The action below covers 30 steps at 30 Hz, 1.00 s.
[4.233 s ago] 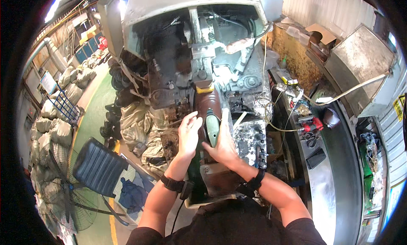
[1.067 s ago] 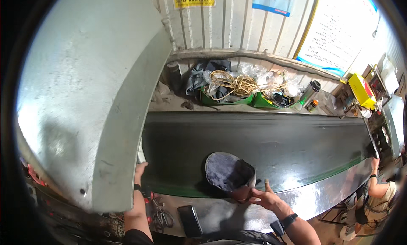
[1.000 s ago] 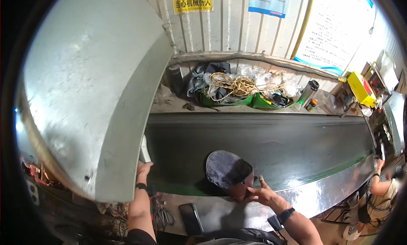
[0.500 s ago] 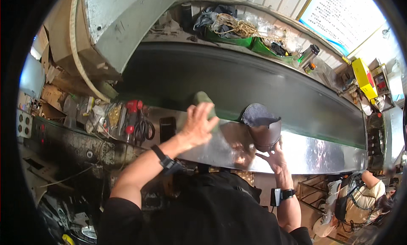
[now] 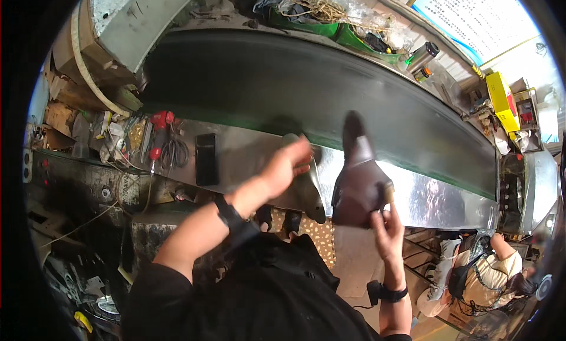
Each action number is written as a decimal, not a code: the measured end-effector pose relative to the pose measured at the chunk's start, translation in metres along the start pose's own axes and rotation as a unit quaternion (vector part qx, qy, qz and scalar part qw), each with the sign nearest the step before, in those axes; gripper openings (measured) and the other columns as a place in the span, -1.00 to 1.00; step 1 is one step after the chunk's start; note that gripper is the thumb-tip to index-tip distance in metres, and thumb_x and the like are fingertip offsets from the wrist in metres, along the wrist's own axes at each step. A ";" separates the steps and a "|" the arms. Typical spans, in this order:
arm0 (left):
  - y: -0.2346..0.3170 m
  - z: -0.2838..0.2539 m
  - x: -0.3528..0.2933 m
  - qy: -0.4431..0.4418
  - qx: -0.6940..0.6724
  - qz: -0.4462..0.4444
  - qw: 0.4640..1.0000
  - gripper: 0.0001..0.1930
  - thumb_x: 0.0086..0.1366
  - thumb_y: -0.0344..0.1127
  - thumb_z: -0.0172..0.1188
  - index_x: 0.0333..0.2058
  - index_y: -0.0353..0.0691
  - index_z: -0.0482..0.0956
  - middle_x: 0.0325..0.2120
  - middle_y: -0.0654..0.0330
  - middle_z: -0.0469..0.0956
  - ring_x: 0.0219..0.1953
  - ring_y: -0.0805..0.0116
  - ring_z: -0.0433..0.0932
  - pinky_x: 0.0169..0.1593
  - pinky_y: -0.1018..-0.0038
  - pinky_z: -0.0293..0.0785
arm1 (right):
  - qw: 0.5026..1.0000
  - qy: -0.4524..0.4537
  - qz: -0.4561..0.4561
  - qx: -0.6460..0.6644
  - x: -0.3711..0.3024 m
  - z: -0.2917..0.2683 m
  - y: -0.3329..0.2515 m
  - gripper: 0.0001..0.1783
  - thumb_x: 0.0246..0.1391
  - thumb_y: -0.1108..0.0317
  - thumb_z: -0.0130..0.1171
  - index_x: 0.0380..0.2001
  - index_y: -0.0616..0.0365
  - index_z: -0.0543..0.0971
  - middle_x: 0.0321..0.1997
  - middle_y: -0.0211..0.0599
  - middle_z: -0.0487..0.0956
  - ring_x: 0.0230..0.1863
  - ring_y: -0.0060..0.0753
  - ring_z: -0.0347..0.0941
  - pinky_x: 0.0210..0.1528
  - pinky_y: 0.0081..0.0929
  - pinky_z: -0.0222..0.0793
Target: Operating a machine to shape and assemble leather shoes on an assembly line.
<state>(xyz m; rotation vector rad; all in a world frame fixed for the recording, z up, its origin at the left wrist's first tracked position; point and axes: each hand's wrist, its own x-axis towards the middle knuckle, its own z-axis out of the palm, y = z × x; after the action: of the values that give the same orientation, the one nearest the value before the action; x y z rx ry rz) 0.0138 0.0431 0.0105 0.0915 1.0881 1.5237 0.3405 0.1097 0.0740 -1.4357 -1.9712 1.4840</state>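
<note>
Over the shiny metal ledge (image 5: 250, 158) that runs along the near side of a dark conveyor belt (image 5: 283, 81), a person works with both bare hands. The left hand (image 5: 289, 164) is partly closed, its fingers curled over the upper part of a dark green shoe form (image 5: 311, 190); blur hides the exact grip. The form lies aslant, its lower end reaching the ledge's near edge. The right hand (image 5: 388, 230) is also partly closed and has hold of a dark brown boot (image 5: 361, 179) by its near right side, with a fingertip showing against the leather. The boot is just right of the form, its toe pointing away over the belt and its wide end toward the person; whether it touches the ledge cannot be told. Each wrist wears a black strap with a small box. Left of the left hand, a black phone (image 5: 206, 159) lies on the ledge, and beyond it a red power tool (image 5: 160, 128) beside a looped dark cable (image 5: 175, 147). Behind the belt stand two green bins, the left one (image 5: 306, 26) topped with tangled rope (image 5: 321, 7), and to their right a metal flask (image 5: 421, 56) and a small jar (image 5: 422, 75). A yellow box (image 5: 502, 102) is farther right, near the belt's end. At lower right, another person (image 5: 486, 270) in a pale top is partly in view.
</note>
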 end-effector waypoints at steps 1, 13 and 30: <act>0.020 -0.005 0.010 0.022 -0.084 -0.089 0.992 -0.55 0.45 0.12 0.14 -0.07 -0.20 0.61 -0.07 0.17 0.62 0.03 0.31 0.54 0.08 0.26 0.50 | 0.991 -0.010 -0.114 -0.074 -0.011 0.005 -0.009 -0.46 0.18 0.48 0.29 0.24 0.13 0.49 -0.28 -0.37 0.61 -0.18 -0.39 0.50 -0.09 -0.38 0.45; 0.005 -0.050 0.107 0.239 0.466 0.112 0.845 -0.66 0.38 -0.08 0.21 -0.19 -0.28 0.68 -0.33 0.05 0.71 -0.25 0.17 0.66 -0.14 0.27 0.50 | 0.904 0.124 -0.406 -0.050 0.016 0.145 0.053 0.27 -0.30 0.36 0.67 0.45 0.19 0.09 0.49 0.18 0.08 0.44 0.29 0.14 0.40 0.06 0.21; -0.062 -0.001 0.045 0.285 0.540 0.071 0.789 -0.24 0.00 0.09 0.39 0.03 -0.41 0.50 -0.03 -0.24 0.60 0.09 -0.18 0.56 0.15 0.12 0.49 | 0.881 -0.024 -0.460 -0.111 -0.006 0.095 0.128 0.02 -0.14 0.49 0.48 0.40 0.25 0.19 0.39 0.26 0.28 0.36 0.35 0.28 0.43 0.29 0.10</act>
<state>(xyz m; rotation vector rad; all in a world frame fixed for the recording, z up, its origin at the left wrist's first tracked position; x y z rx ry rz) 0.0459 0.0705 -0.0532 0.5318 2.3996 0.8572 0.3446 0.0487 -0.0734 -0.3396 -2.3765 0.8631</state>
